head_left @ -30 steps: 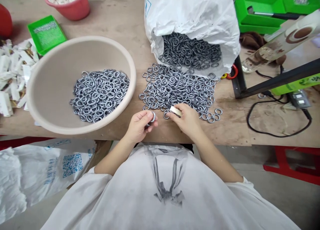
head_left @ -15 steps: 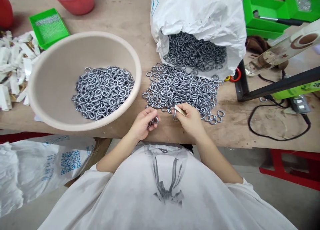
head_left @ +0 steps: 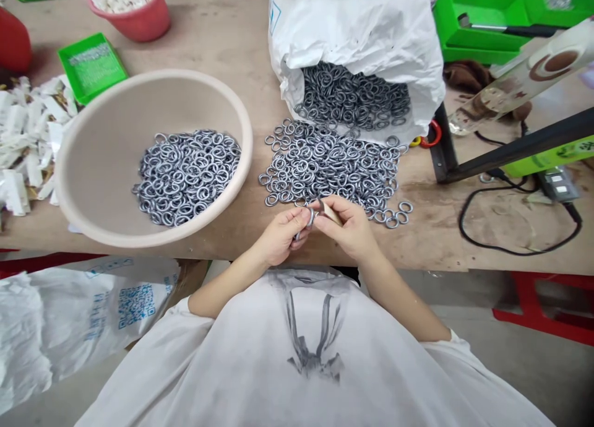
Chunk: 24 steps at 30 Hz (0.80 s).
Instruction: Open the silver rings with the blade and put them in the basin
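My left hand (head_left: 284, 236) is closed on grey metal rings (head_left: 310, 217), one pinched upright at its fingertips. Close against it, my right hand (head_left: 349, 226) grips a thin, pale flat piece with a dark tip (head_left: 330, 213), perhaps a small blade; its exact kind is unclear. The fingertips of both hands nearly meet at the ring. Just beyond them lies a heap of loose rings (head_left: 329, 161) on the table. To the left, a large beige basin (head_left: 99, 161) holds many more rings. A white sack (head_left: 357, 25) lies open behind the heap, spilling rings.
White pieces (head_left: 34, 130) are piled at the far left, near a green tray (head_left: 93, 68) and a red bowl (head_left: 143, 21). On the right stand a black metal frame (head_left: 515, 142), a cable (head_left: 464, 229) and green bins (head_left: 482, 18). The table edge is close to my body.
My left hand has moved right to meet my right hand, with a ring now held up between them. The camera view has shifted slightly.
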{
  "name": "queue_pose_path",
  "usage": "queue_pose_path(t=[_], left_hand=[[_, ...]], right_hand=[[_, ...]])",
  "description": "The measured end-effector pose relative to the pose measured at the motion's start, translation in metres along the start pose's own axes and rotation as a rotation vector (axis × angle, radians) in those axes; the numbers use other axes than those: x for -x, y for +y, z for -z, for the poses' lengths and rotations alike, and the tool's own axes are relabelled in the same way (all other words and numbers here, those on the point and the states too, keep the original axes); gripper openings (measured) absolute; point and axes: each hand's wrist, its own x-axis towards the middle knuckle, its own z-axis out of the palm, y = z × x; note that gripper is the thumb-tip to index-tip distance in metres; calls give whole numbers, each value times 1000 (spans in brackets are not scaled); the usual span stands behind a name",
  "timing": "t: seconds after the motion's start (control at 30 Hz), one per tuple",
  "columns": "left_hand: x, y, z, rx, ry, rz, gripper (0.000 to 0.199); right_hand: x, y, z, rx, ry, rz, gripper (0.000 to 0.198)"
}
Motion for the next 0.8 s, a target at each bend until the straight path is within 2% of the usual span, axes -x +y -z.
queue_pose_path(t=[0.1, 0.17, 0.23, 0.33, 0.53, 0.63, 0.7, 0.8], left_hand=[[1, 1, -4, -14, 52, -59, 50], [1, 2, -4, -12, 79, -83, 49], [1, 3, -4, 6, 91, -90, 48], [2, 4, -3, 37, 110, -78, 47], [3, 3, -2, 39, 110, -69, 46], [6, 2, -2, 26, 57, -83, 45], [9, 2, -1, 9, 9, -81, 45], [14, 6, 6, 43, 27, -89, 44]], right_hand=[[2, -1, -3, -1, 23, -21, 30], [4, -1, -3, 75, 64, -11, 32], [7, -3, -3, 223, 62, 73, 37], [12, -5, -3, 432, -13, 226, 42], [16, -9, -5, 529, -43, 267, 46], [9, -4, 0, 481, -29, 204, 46], [1, 4, 5, 469, 32, 115, 48], [-12, 17, 10, 633, 104, 7, 43]])
